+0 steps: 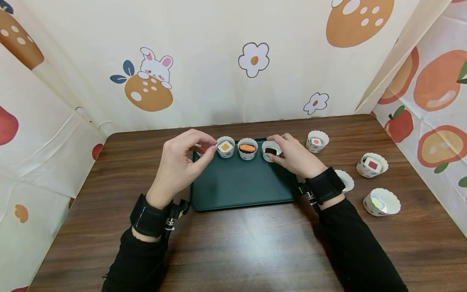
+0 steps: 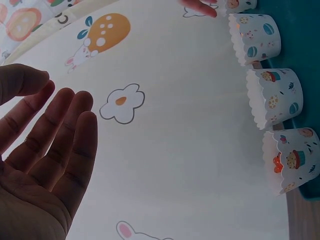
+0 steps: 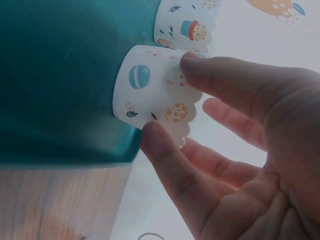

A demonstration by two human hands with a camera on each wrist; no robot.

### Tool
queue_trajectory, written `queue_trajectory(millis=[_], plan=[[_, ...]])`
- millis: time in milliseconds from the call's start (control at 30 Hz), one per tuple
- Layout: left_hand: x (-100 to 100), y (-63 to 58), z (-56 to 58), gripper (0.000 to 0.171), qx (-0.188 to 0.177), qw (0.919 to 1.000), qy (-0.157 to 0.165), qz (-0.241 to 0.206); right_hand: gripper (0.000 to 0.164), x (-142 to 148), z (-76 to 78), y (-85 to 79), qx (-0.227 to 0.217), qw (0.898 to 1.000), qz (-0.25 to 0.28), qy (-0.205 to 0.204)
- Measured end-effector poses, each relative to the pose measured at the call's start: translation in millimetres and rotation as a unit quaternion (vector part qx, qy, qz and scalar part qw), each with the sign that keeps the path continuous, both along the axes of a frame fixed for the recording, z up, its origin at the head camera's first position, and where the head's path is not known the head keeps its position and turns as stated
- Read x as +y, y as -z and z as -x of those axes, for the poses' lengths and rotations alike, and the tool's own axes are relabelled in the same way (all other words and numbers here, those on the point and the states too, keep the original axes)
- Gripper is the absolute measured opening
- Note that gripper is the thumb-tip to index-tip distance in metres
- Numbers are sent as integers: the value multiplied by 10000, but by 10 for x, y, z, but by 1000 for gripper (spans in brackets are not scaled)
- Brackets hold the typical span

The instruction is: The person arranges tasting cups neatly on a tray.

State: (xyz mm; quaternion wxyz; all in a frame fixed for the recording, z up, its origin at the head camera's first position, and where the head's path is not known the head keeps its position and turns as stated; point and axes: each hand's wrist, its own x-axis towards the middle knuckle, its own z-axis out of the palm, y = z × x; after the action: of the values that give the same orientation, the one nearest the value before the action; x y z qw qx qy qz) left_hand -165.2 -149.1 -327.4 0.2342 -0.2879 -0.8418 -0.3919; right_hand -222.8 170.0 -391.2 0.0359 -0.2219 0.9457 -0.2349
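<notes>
My right hand (image 1: pixel 295 156) pinches a white paper baking cup (image 3: pixel 150 92) at the right end of a row on the dark green tray (image 1: pixel 240 188). Inside that cup lies a black-and-orange sushi-like piece (image 1: pixel 270 151). My left hand (image 1: pixel 176 164) hovers by the row's left end, its fingers loosely bent and apart from the cups in the left wrist view. Partly behind it is a cup with orange-red bits (image 2: pixel 277 164). Between the hands stand a cup with a white-and-yellow piece (image 1: pixel 225 147) and one with an orange-topped piece (image 1: pixel 247 149).
Right of the tray on the brown wooden table (image 1: pixel 226 251) are more paper cups: one at the back (image 1: pixel 317 142), one farther right (image 1: pixel 372 165), one nearer the front (image 1: pixel 381 202), and one partly behind the right wrist (image 1: pixel 344 180). A patterned curtain (image 1: pixel 204 81) hangs behind.
</notes>
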Motion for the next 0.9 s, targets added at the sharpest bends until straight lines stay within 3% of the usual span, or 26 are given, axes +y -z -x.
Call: queue_trajectory(millis=[300,900], plan=[[-3,13,5,7,78,10000,36,36,55,-6,-35,-61,-12,9999,20,153],[1,21,9,6,130,9998,44,114,50,-30,-38,-23,104,9996,-51,265]])
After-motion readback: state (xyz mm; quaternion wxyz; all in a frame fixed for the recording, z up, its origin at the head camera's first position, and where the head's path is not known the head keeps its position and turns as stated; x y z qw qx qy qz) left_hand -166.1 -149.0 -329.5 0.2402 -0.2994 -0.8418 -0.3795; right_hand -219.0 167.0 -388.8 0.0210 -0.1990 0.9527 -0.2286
